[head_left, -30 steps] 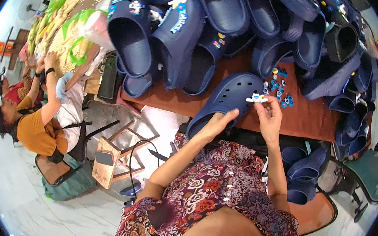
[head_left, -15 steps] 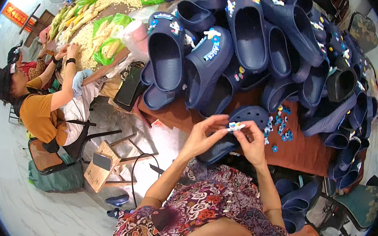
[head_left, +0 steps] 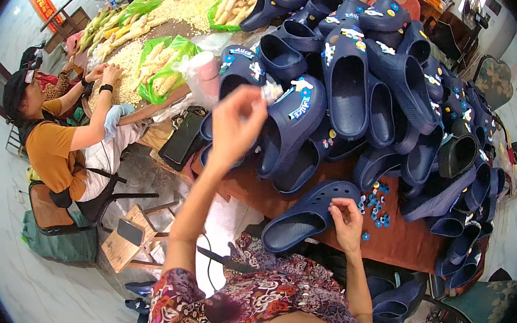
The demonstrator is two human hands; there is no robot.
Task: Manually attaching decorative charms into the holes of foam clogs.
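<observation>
**At the near edge of the surface [head_left: 397, 249], a plain navy clog [head_left: 307, 211] beside your right hand [head_left: 347, 224]**

Along that edge, the clog lies sole down, its holed toe turned toward the far right and its heel toward your lap, seemingly jutting past the rim. Your right hand is just by the toe, thumb and fingertips drawn narrow; whether anything sits between them cannot be told.

Toward the left edge, your left hand [head_left: 237, 129] is up in front of the heaped clogs [head_left: 348, 90], blurred, its thumb and fingers pinched on a small white charm [head_left: 272, 91]. Close to it you have a clog with blue lettered trim [head_left: 302, 98].

On the brown covering, just right of the plain clog, lie loose blue-and-white charms [head_left: 375, 207], with a blue flower-shaped piece [head_left: 366, 236] lowest, toward the near edge. The heap takes up the far side and runs down the right edge, where you also have a black clog [head_left: 457, 156].

Below the near right corner are more clogs [head_left: 397, 304]. Beyond the left edge stands a wooden stool [head_left: 113, 250], and past it a person in a mustard shirt [head_left: 51, 144] is seated beside corn [head_left: 176, 14].
</observation>
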